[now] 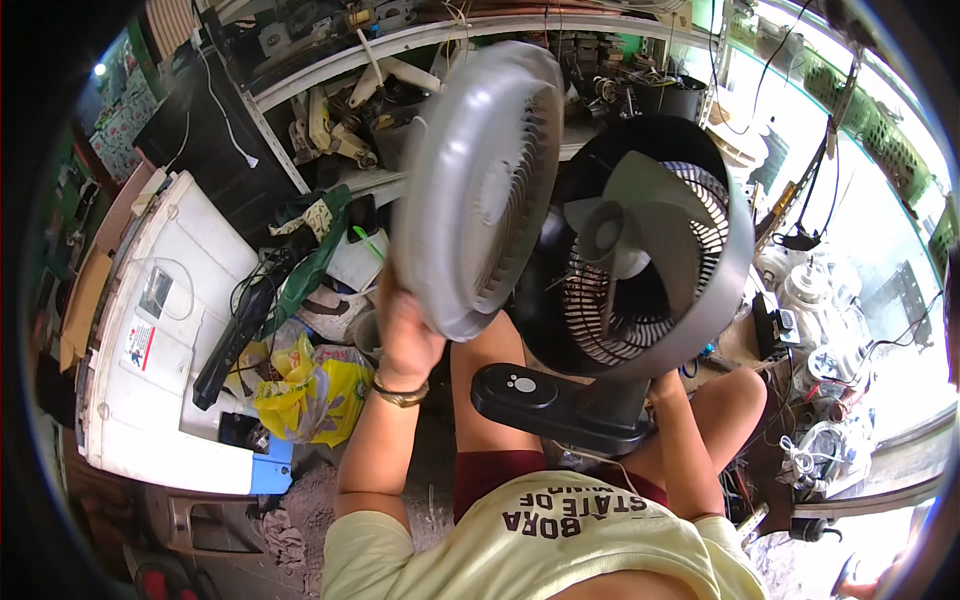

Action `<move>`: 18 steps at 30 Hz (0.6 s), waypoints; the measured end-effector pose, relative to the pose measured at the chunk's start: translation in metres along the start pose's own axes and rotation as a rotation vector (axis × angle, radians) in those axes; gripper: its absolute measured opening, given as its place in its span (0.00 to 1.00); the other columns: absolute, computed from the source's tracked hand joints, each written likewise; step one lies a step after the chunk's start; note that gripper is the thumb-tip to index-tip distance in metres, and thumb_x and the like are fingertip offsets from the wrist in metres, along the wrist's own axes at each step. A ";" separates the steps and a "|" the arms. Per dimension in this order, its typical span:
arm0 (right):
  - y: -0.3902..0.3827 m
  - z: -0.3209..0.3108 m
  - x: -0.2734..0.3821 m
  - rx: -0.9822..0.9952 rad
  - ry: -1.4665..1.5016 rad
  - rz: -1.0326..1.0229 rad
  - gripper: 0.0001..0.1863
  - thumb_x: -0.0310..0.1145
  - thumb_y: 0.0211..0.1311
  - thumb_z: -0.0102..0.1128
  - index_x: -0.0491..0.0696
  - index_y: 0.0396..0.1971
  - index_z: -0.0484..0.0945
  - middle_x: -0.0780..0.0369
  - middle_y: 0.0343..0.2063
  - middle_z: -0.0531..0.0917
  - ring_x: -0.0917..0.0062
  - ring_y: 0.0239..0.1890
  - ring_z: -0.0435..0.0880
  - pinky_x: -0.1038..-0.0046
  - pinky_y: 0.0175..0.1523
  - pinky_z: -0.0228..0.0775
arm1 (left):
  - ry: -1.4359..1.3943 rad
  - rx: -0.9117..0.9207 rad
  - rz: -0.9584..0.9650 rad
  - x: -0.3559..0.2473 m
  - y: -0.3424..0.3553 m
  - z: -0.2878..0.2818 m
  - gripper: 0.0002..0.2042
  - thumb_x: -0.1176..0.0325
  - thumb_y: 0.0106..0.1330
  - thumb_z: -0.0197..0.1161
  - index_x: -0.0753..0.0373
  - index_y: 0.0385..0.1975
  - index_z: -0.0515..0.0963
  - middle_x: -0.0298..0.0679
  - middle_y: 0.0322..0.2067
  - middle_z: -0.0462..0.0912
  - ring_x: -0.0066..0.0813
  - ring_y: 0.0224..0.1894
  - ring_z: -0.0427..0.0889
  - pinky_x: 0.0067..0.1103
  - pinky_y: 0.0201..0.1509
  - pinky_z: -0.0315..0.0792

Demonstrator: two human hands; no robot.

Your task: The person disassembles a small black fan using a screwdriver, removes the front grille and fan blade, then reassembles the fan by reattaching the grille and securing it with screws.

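So the fan (668, 235) is sitting in two bits here. The round grey front cover (470, 190), a bit blurry, is tilted up above the left hand (408, 342), whose fingers are curled onto its lower left rim. The rest of the fan is right of those fingers, grey blades (655, 190) showing inside the dark rear cage (590, 310). Cover and cage overlap in view, can't tell if they touch.

Right hand (662, 388) is tucked under the fan head, by the neck. Its fingers are hidden, so no clue how tight they are. Black base (560, 412) sticks out left of them, over the person's legs.

Containers: yellow plastic bag (320, 395) down and left of the left fingers, bulging, contents unclear. Grey cup-like thing (368, 333) just beside those fingers, can't see inside. Way above the right fingers there's a dark round tub (675, 98) on the shelf (330, 70), contents too small to make out.
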State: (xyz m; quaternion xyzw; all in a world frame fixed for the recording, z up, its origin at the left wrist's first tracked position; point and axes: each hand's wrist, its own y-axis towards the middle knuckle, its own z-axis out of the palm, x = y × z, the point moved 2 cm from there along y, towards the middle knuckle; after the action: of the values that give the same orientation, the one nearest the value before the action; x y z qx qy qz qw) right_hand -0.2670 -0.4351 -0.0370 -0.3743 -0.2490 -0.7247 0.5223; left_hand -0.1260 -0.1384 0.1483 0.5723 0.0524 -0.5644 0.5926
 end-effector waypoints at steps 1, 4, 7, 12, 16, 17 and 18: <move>-0.001 -0.001 0.001 -0.002 -0.001 0.000 0.38 0.30 0.44 0.63 0.41 0.60 0.62 0.54 0.50 0.75 0.64 0.54 0.75 0.66 0.57 0.70 | -0.220 -0.020 0.000 -0.003 0.006 -0.010 0.36 0.47 0.67 0.53 0.68 0.66 0.55 0.50 0.64 0.63 0.39 0.68 0.60 0.39 0.70 0.57; -0.002 -0.003 0.005 -0.009 -0.012 -0.004 0.38 0.31 0.44 0.63 0.41 0.60 0.62 0.54 0.50 0.74 0.64 0.54 0.75 0.66 0.57 0.70 | -0.316 -0.063 0.084 -0.017 0.013 -0.025 0.34 0.45 0.71 0.42 0.66 0.68 0.53 0.49 0.67 0.58 0.48 0.70 0.56 0.44 0.69 0.57; -0.006 -0.006 0.012 -0.015 -0.035 -0.004 0.39 0.31 0.44 0.63 0.41 0.60 0.62 0.54 0.51 0.74 0.64 0.54 0.74 0.66 0.58 0.69 | -0.161 -0.134 0.156 -0.023 0.013 -0.036 0.36 0.41 0.70 0.40 0.63 0.69 0.53 0.50 0.67 0.57 0.52 0.70 0.54 0.49 0.68 0.56; -0.010 -0.003 0.015 -0.016 -0.076 0.006 0.39 0.31 0.44 0.63 0.41 0.60 0.61 0.54 0.51 0.74 0.64 0.55 0.74 0.66 0.58 0.69 | -0.386 -0.064 0.228 -0.037 0.017 -0.046 0.36 0.39 0.70 0.36 0.61 0.67 0.56 0.49 0.69 0.54 0.58 0.71 0.48 0.58 0.67 0.49; -0.011 0.006 0.016 -0.010 -0.109 0.022 0.40 0.31 0.44 0.64 0.41 0.61 0.61 0.54 0.51 0.74 0.64 0.55 0.73 0.66 0.59 0.68 | -0.388 -0.062 0.260 -0.044 0.014 -0.032 0.38 0.37 0.69 0.37 0.63 0.69 0.52 0.54 0.67 0.56 0.59 0.69 0.53 0.52 0.67 0.58; -0.011 0.008 0.017 -0.009 -0.119 0.024 0.40 0.31 0.44 0.64 0.41 0.61 0.61 0.54 0.51 0.74 0.63 0.55 0.73 0.66 0.59 0.68 | -0.318 -0.089 0.261 -0.044 0.012 -0.028 0.38 0.38 0.69 0.36 0.64 0.69 0.52 0.54 0.67 0.56 0.58 0.69 0.54 0.51 0.67 0.58; -0.011 0.010 0.018 -0.007 -0.125 0.026 0.40 0.31 0.44 0.64 0.41 0.61 0.61 0.54 0.52 0.74 0.63 0.55 0.73 0.66 0.59 0.68 | -0.248 -0.115 0.262 -0.044 0.010 -0.026 0.38 0.38 0.69 0.36 0.65 0.68 0.53 0.54 0.67 0.57 0.57 0.69 0.55 0.50 0.67 0.58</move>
State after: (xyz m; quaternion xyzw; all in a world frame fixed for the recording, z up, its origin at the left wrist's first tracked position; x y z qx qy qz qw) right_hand -0.2778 -0.4347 -0.0161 -0.4239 -0.2737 -0.6940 0.5136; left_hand -0.1195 -0.0949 0.1769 0.4653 -0.0638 -0.5447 0.6948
